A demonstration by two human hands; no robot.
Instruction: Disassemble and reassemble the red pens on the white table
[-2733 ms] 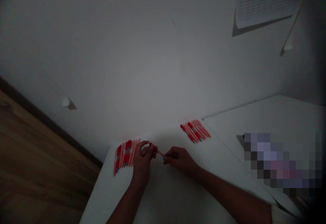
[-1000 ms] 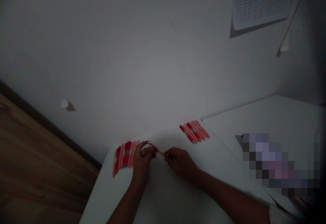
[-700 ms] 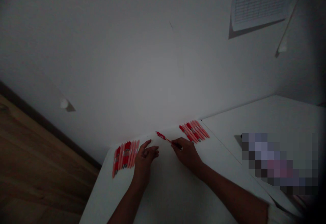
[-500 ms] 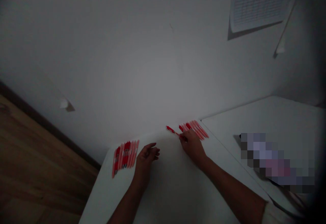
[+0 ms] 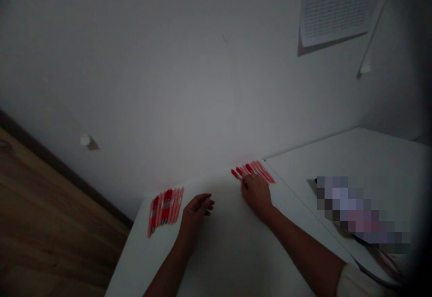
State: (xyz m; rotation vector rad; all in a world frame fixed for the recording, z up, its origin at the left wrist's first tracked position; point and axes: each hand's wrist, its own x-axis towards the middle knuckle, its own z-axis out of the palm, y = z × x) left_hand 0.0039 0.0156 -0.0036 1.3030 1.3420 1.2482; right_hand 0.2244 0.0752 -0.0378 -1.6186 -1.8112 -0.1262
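My right hand (image 5: 256,194) is closed on a red pen (image 5: 235,174), whose top end sticks out past the fingers at the left side of the right-hand row. That row of pink and red pens (image 5: 263,169) lies side by side, partly covered by my hand. My left hand (image 5: 198,209) hovers over the white table, holding nothing, its fingers loosely bent and apart. Just left of it lies another row of pens (image 5: 177,204), pink ones with several red ones among them, all roughly parallel.
The white table (image 5: 222,252) meets a pale wall (image 5: 202,85) at the back. A second white surface (image 5: 330,157) adjoins it on the right, bearing a pixelated object (image 5: 351,209). Printed paper (image 5: 337,9) hangs on the wall. Wooden boards (image 5: 60,225) show at left.
My right hand has brought the red pen rightward, up against the right-hand row. My left hand has hardly moved. The view has shifted slightly.
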